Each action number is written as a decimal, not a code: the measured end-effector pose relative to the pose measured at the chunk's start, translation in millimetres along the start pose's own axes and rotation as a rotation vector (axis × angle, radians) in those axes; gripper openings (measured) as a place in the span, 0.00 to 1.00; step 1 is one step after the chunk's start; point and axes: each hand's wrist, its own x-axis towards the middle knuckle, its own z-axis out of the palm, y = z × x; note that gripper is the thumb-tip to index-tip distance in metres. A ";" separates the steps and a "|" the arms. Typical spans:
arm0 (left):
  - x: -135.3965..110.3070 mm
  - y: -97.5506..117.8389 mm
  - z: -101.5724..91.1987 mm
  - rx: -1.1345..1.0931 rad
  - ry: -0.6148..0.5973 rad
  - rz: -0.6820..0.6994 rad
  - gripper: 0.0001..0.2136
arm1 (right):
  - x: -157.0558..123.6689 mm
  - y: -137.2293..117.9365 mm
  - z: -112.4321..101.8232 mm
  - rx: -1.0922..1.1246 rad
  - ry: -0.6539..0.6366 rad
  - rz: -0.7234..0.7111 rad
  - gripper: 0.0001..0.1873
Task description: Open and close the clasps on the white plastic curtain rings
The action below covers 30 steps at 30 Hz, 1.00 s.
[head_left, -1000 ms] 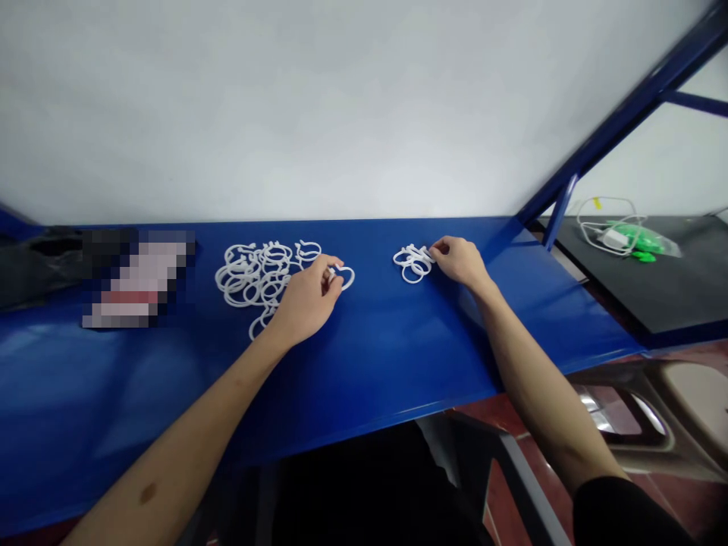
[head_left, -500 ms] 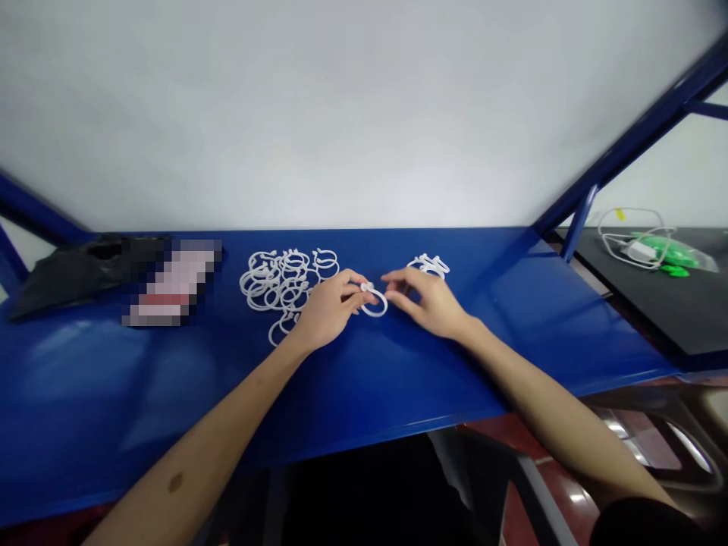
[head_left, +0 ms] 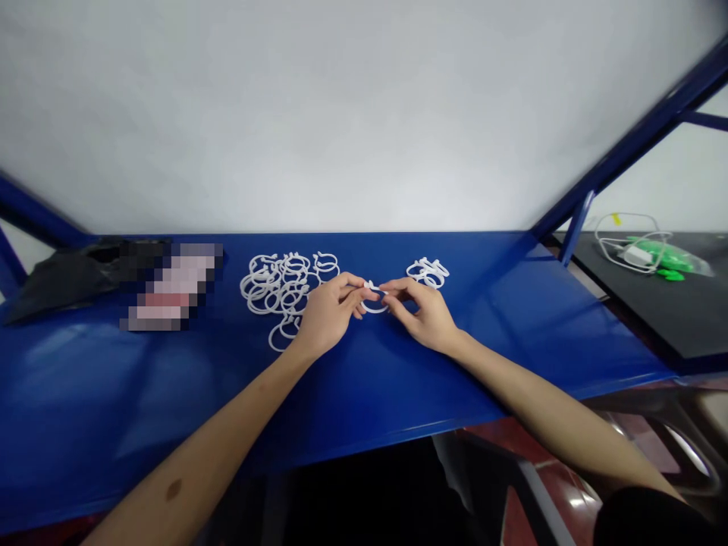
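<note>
Between my two hands is a white plastic curtain ring, held just above the blue tabletop. My left hand pinches its left side, near the clasp at the top. The fingertips of my right hand are closed on the ring's right side, and they cover part of it. A large heap of similar white rings lies just left of my left hand. Beyond my right hand sits a smaller group of rings.
The blue table runs up to a pale wall. At its left lie a black plastic bag and a pixelated pinkish item. On a dark surface at right rest a white cable and green items. Blue frame bars flank both sides.
My right hand has moved slightly left and closed its fingertips on the ring. The ring has turned a little. The smaller group of rings is now more exposed.
</note>
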 end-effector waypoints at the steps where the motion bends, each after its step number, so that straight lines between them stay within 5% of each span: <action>1: -0.5 -0.8 0.5 -0.001 0.001 0.011 0.05 | 0.0 0.3 0.7 0.003 0.000 0.001 0.08; 11: -5.5 0.5 -3.1 0.093 -0.051 0.023 0.03 | -3.9 3.3 -1.9 0.045 -0.104 -0.077 0.06; 17: -3.4 3.2 -9.3 0.360 -0.097 0.125 0.04 | 1.4 8.4 -4.5 -0.083 -0.156 -0.119 0.07; 23: 13.0 -16.9 -29.6 0.863 0.094 0.382 0.15 | 18.6 22.8 -38.3 -0.418 0.067 0.031 0.06; 30: 21.2 -47.9 -46.3 1.109 0.128 0.374 0.14 | 18.8 49.9 -54.0 -0.678 0.000 0.198 0.05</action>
